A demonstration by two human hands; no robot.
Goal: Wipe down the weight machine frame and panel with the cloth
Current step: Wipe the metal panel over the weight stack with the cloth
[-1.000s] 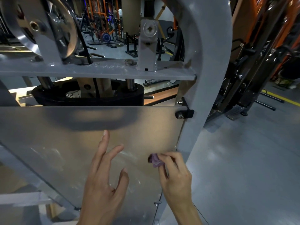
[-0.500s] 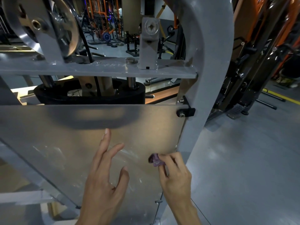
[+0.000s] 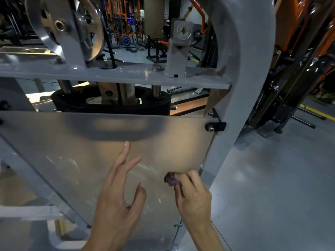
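Observation:
A translucent panel (image 3: 76, 142) with white streaks covers the lower front of the grey weight machine frame (image 3: 243, 91). My right hand (image 3: 194, 194) pinches a small bunched purple cloth (image 3: 171, 178) and holds it against the panel near its right edge. My left hand (image 3: 117, 192) is spread with straight fingers over the panel's middle, left of the cloth; whether it touches the surface is unclear.
A grey crossbar (image 3: 108, 75) with a metal pulley (image 3: 63, 26) runs above the panel, over the black weight stack (image 3: 108, 104). Black and orange machines (image 3: 293, 69) stand to the right on grey floor (image 3: 272, 187). A person (image 3: 165, 29) stands far back.
Both hands stay in nearly the same place on the panel. The view shifts slightly, with the cloth still at the panel's right edge.

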